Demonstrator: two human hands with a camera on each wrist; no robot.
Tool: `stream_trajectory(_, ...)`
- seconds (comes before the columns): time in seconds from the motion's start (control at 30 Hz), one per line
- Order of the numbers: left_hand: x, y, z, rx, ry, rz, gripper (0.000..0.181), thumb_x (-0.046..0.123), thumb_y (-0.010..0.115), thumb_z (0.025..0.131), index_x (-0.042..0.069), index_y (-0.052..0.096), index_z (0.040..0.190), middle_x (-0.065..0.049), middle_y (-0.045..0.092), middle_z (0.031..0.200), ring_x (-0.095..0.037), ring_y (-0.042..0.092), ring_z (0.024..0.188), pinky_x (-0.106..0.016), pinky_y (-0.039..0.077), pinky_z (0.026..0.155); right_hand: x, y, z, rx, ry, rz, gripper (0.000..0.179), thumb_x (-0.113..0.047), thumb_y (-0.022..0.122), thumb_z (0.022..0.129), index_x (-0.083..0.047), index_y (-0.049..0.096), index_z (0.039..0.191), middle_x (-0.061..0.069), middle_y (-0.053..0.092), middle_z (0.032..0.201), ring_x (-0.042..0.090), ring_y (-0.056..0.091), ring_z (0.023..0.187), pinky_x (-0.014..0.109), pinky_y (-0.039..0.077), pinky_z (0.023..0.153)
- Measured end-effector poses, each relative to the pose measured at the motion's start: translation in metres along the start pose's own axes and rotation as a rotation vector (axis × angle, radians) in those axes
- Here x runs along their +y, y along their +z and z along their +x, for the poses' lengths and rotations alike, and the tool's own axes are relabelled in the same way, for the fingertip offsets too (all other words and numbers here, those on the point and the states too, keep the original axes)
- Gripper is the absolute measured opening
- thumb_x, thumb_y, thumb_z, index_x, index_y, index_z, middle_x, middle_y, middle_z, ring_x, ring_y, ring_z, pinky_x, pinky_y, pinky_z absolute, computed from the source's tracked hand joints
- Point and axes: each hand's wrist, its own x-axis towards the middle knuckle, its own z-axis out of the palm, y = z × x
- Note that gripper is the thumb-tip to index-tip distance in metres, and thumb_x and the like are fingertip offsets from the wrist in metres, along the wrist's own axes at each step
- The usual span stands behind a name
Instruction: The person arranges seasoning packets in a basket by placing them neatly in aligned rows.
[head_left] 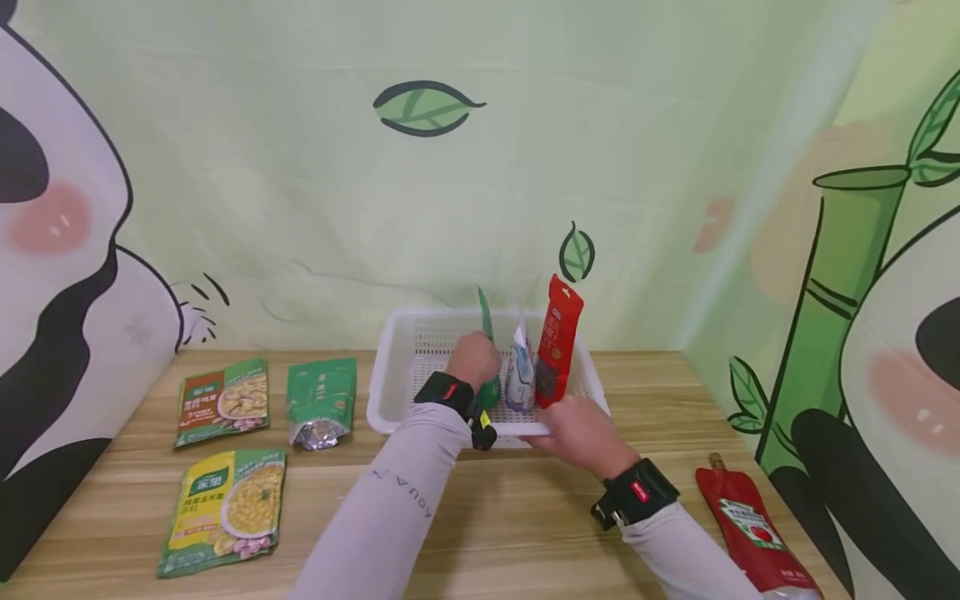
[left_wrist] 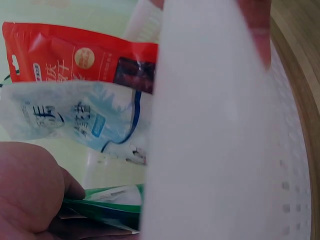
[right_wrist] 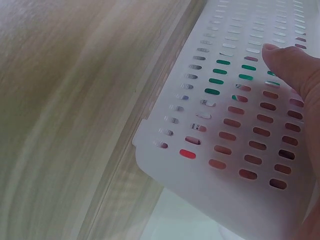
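Note:
My left hand reaches into the white perforated basket and grips a green pouch standing on edge. In the left wrist view, the thumb side of that hand lies against the green pouch, whose lower part is hidden by the basket wall. My right hand holds the basket's front wall near its right corner. Its thumb presses the perforated outside in the right wrist view. Beside the green pouch stand a white-and-blue pouch and a tall red packet, both upright in the basket.
Left of the basket lie a green foil-bottomed pouch, a green-and-brown food packet and a yellow-and-green soup packet. A red spouted pouch lies at the right table edge. A printed cloth backdrop rises behind the wooden table.

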Motion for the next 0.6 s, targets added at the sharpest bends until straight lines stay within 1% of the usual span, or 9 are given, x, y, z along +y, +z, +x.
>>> stream_trajectory(0.07, 0.001, 0.001, -0.002, -0.035, -0.012, -0.023, 0.019, 0.012, 0.053, 0.102, -0.001, 0.067, 0.101, -0.013, 0.069, 0.094, -0.026, 0.063, 0.078, -0.037, 0.051, 0.066, 0.000, 0.001, 0.000, 0.005, -0.002, -0.011, 0.042, -0.039, 0.084, 0.084, -0.008, 0.073, 0.111, 0.005, 0.077, 0.095, 0.013, 0.064, 0.068, 0.028, 0.057, 0.066)
stream_trajectory(0.13, 0.003, 0.001, -0.005, -0.064, -0.022, -0.042, 0.018, 0.012, 0.054, 0.102, -0.001, 0.066, 0.102, -0.013, 0.066, 0.093, -0.027, 0.061, 0.078, -0.036, 0.047, 0.065, 0.000, 0.001, 0.000, 0.007, 0.001, -0.014, 0.041, -0.039, 0.084, 0.085, -0.009, 0.073, 0.110, 0.003, 0.077, 0.094, 0.012, 0.063, 0.067, 0.028, 0.056, 0.066)
stream_trajectory(0.2, 0.004, 0.003, -0.007, -0.078, -0.017, -0.042, 0.018, 0.013, 0.054, 0.102, 0.000, 0.066, 0.102, -0.012, 0.065, 0.093, -0.027, 0.060, 0.078, -0.036, 0.047, 0.065, 0.001, 0.002, 0.000, 0.006, 0.003, -0.018, 0.040, -0.039, 0.084, 0.085, -0.010, 0.073, 0.110, 0.002, 0.077, 0.092, 0.011, 0.062, 0.067, 0.027, 0.056, 0.066)
stream_trajectory(0.37, 0.005, 0.006, -0.008, -0.068, 0.043, -0.008, 0.019, 0.011, 0.053, 0.101, 0.000, 0.067, 0.094, -0.012, 0.067, 0.090, -0.024, 0.061, 0.076, -0.035, 0.049, 0.065, 0.002, 0.003, 0.000, 0.010, -0.004, -0.022, 0.034, -0.038, 0.083, 0.085, -0.010, 0.075, 0.103, 0.000, 0.075, 0.085, 0.009, 0.058, 0.063, 0.025, 0.052, 0.062)
stream_trajectory(0.43, 0.005, 0.008, -0.008, -0.061, 0.063, -0.011, 0.019, 0.011, 0.053, 0.101, 0.001, 0.066, 0.090, -0.011, 0.067, 0.088, -0.023, 0.060, 0.074, -0.034, 0.048, 0.063, 0.002, 0.003, 0.000, 0.013, -0.006, -0.020, 0.033, -0.037, 0.084, 0.085, -0.010, 0.075, 0.101, 0.000, 0.074, 0.083, 0.008, 0.058, 0.063, 0.024, 0.051, 0.061)
stream_trajectory(0.6, 0.005, 0.013, -0.010, -0.048, 0.086, -0.044, 0.019, 0.011, 0.056, 0.099, 0.003, 0.065, 0.084, -0.010, 0.066, 0.084, -0.022, 0.057, 0.068, -0.032, 0.043, 0.057, 0.001, 0.002, 0.000, 0.016, -0.005, -0.009, 0.027, -0.036, 0.083, 0.085, -0.013, 0.075, 0.096, -0.002, 0.073, 0.079, 0.007, 0.056, 0.062, 0.022, 0.049, 0.060)
